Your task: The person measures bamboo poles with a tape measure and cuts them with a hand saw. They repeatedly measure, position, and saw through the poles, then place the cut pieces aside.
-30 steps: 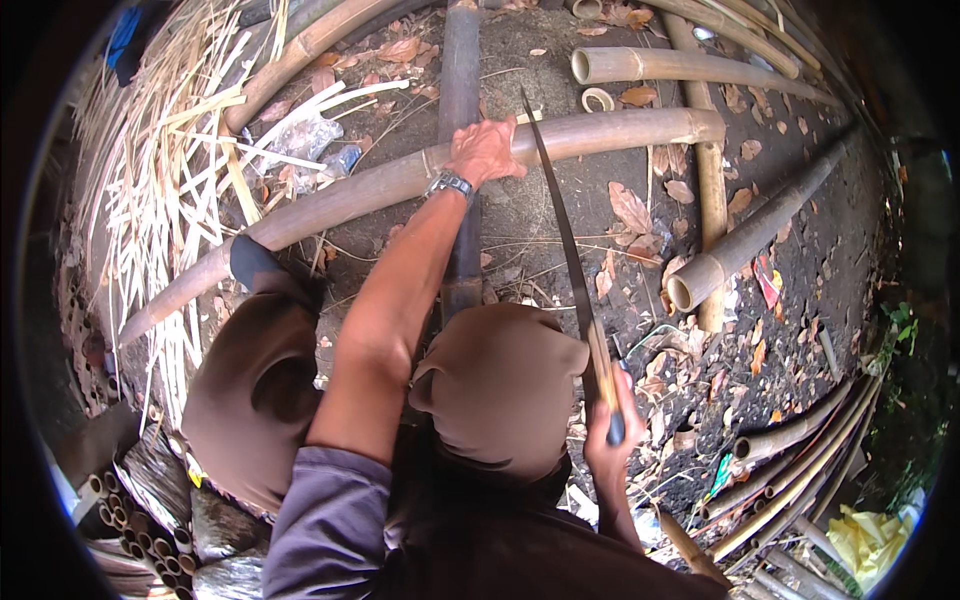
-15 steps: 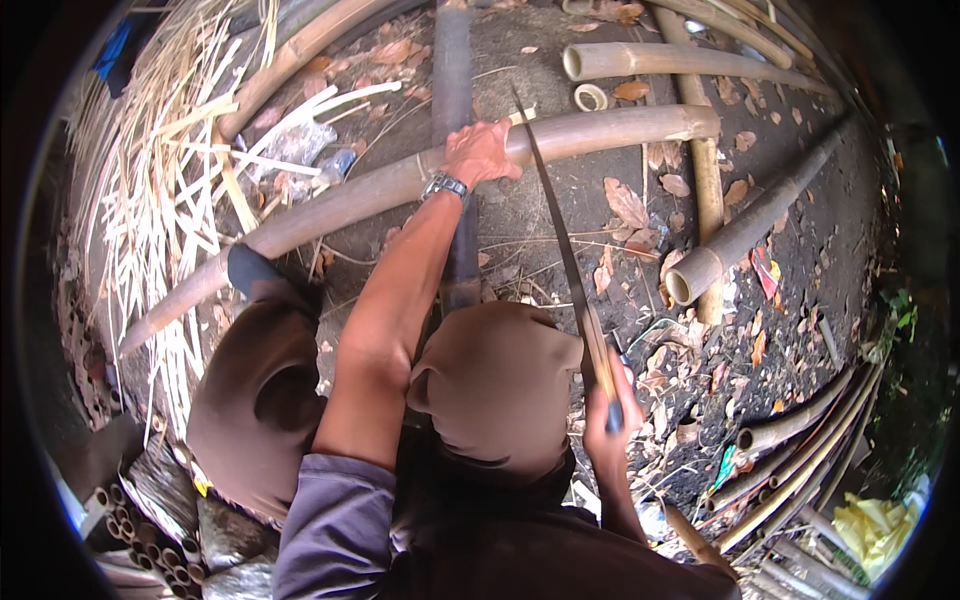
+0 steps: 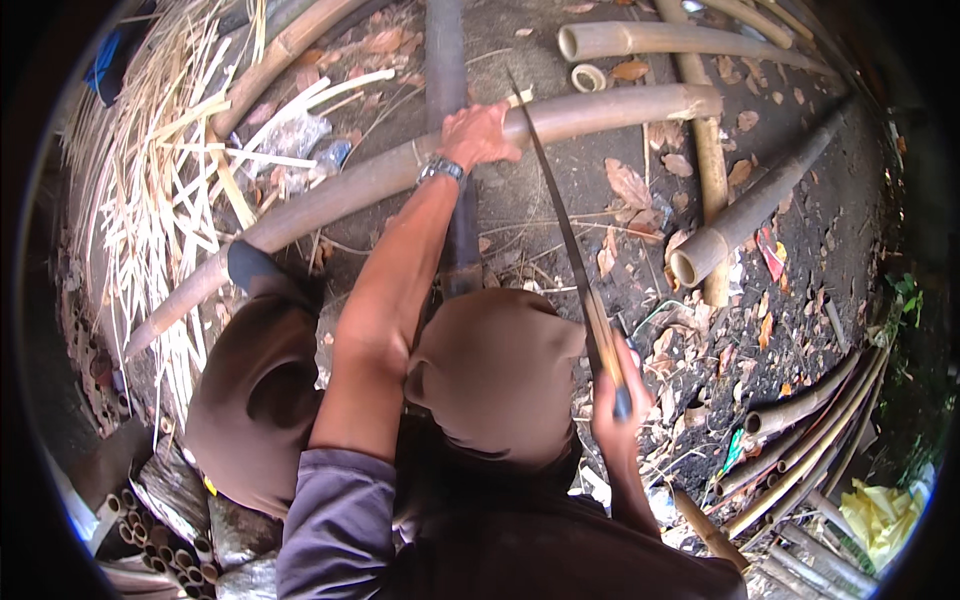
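My left hand [image 3: 478, 133], with a wristwatch on the wrist, grips a long pale bamboo pole [image 3: 600, 108] that runs across the ground from lower left to upper right. My right hand [image 3: 618, 398] is shut on the handle of a long machete [image 3: 562, 232]. The blade points up and away, and its tip reaches the pole just right of my left hand. My knees in brown trousers fill the middle and left foreground. A dark bamboo pole [image 3: 446, 60] lies under the pale one, running away from me.
Split bamboo strips [image 3: 160, 180] lie heaped at the left. More bamboo poles [image 3: 740, 215] and a cut ring [image 3: 587, 77] lie at the upper right among dry leaves. Thin poles [image 3: 810, 440] are stacked at the lower right, and cut tube ends [image 3: 150, 530] at the lower left.
The machete blade has swung slightly left and its tip now sits nearer my left hand on the pole. My left hand stays on the pole.
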Tool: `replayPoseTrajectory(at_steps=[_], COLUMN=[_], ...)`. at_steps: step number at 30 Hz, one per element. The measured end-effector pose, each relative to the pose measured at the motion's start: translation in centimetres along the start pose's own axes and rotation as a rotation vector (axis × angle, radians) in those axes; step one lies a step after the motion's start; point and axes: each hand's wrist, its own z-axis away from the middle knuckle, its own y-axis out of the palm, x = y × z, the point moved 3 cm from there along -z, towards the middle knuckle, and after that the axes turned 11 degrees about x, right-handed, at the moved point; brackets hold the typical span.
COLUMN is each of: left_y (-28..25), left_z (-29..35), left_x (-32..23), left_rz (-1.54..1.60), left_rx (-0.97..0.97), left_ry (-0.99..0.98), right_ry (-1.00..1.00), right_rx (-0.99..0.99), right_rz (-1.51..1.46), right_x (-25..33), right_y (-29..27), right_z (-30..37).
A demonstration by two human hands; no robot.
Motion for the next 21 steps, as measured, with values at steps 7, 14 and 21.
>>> replayPoseTrajectory(at_steps=[7, 14, 21], left_y=[0.2, -0.7, 0.9], left_z=[-1.4, -0.1, -0.5], left_x=[-2.0, 0.1, -2.7], left_rz=[-0.016, 0.061, 0.025], left_rx=[-0.077, -0.005, 0.020], left_ry=[0.031, 0.010, 0.006], right_ry=[0.059, -0.018, -0.048], right_rx=[-0.074, 0.015, -0.127], right_rz=[-0.121, -0.111, -0.143], right_x=[2.6, 0.3, 2.7], right_y=[3.2, -0.6, 4.1], right_z=[-17.0, 0.3, -20.0])
